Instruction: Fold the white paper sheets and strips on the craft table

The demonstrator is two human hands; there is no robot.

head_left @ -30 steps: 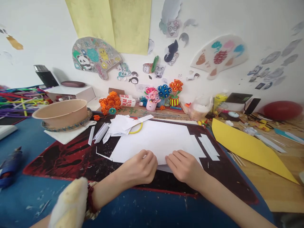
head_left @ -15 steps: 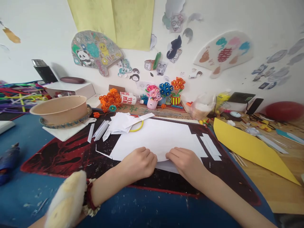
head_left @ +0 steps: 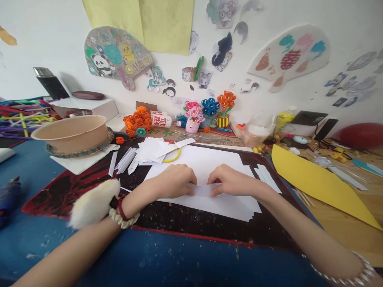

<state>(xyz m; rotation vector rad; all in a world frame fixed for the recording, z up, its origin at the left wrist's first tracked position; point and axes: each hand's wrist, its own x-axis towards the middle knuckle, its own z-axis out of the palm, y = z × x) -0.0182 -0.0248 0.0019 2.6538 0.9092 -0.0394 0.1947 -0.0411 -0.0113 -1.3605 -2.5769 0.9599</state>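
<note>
A large white sheet of paper [head_left: 209,157] lies on a dark red-and-black mat. My left hand [head_left: 176,180] and my right hand [head_left: 229,181] face each other over it, both pinching a narrow folded band of paper [head_left: 202,190] stretched between their fingertips. Whether this band is part of the large sheet or a separate piece, I cannot tell. More white paper shows below my hands, with uneven edges at the right. Behind my left hand, loose paper pieces [head_left: 151,151] overlap a yellow ring [head_left: 172,156].
Folded paper strips [head_left: 125,160] lie left of the sheet, near a beige bowl [head_left: 72,131]. Other strips [head_left: 267,178] and a yellow sheet [head_left: 323,187] are on the right. Flower pots [head_left: 192,125] stand along the wall. A blue tool [head_left: 10,199] lies at the left edge.
Both hands have moved away from me over the sheet. The curled paper edge between them now appears as a flatter, narrow band, and more paper shows on the near side. The view shifted slightly.
</note>
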